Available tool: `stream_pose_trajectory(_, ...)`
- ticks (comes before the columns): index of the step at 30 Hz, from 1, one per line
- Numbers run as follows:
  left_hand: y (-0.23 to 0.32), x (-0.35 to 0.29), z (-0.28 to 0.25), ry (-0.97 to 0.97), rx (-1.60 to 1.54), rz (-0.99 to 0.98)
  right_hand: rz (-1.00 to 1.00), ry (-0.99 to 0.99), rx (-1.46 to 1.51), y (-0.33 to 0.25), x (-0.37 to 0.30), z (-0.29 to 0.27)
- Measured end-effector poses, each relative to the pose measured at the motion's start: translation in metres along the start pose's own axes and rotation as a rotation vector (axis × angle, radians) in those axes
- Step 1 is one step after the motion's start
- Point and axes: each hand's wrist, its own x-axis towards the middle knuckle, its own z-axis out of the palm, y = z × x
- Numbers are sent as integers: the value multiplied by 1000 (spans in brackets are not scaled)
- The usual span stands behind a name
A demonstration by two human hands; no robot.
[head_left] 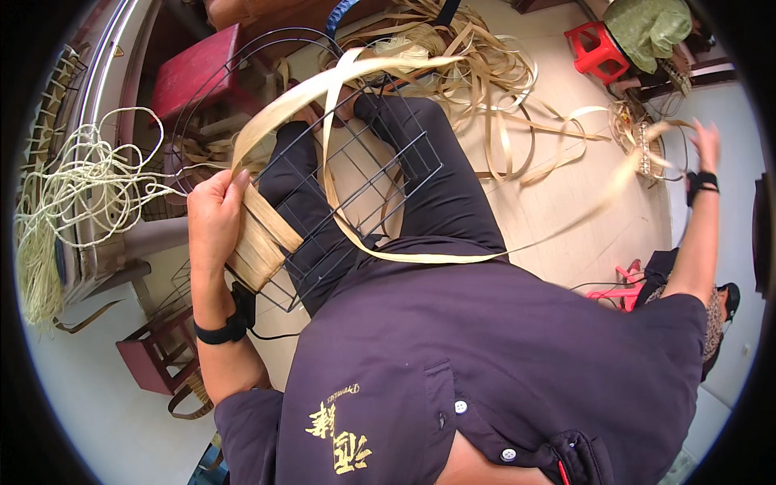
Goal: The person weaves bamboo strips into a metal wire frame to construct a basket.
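A black wire basket frame (376,166) rests across my thighs, with a pale flat strip (283,105) arching over it. Part of its left side is covered by woven tan strips (263,234). My left hand (217,212) is closed at that side, thumb pressing the pale strip against the frame's edge. A long strip (436,258) runs from the frame over my lap toward the far right, where it blurs with motion. Out there my right hand (706,147) is raised with its fingers stretched apart, close to the blurred strip; a grip on it does not show.
Loose tan strips (485,89) lie tangled on the floor ahead. White twisted cord (97,186) hangs in loops at the left. A red table (194,71) stands front left, a red plastic stool (596,50) front right, a wooden stool (158,356) behind my left arm.
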Motion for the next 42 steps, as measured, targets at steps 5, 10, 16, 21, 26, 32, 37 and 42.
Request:
stream_pose_trajectory(5,-6,-1,-9,-20,93,-34,-618,-1377,284,-320,-339,125)
stream_pose_trajectory(10,-10,10,-7,-38,237,132,-794,-2048,309,-384,-512,153)
stream_pose_trajectory(16,-10,8,-12,-103,132,88,-776,-1969,493,-348,-456,139)
stream_pose_trajectory(21,-25,-5,-18,-80,-1,8,-307,-1011,655,-213,-272,96)
stream_pose_trajectory(26,-37,13,-5,-90,-34,74,-383,378,-539,20,-56,-57)
stream_pose_trajectory(32,4,-1,-13,29,232,129,-193,-498,325,-179,-147,102)
stream_pose_trajectory(37,4,4,-1,27,203,78,-472,-1776,437,-360,-431,145)
stream_pose_trajectory(42,5,7,-3,64,226,123,-1117,-1853,305,-400,-510,141)
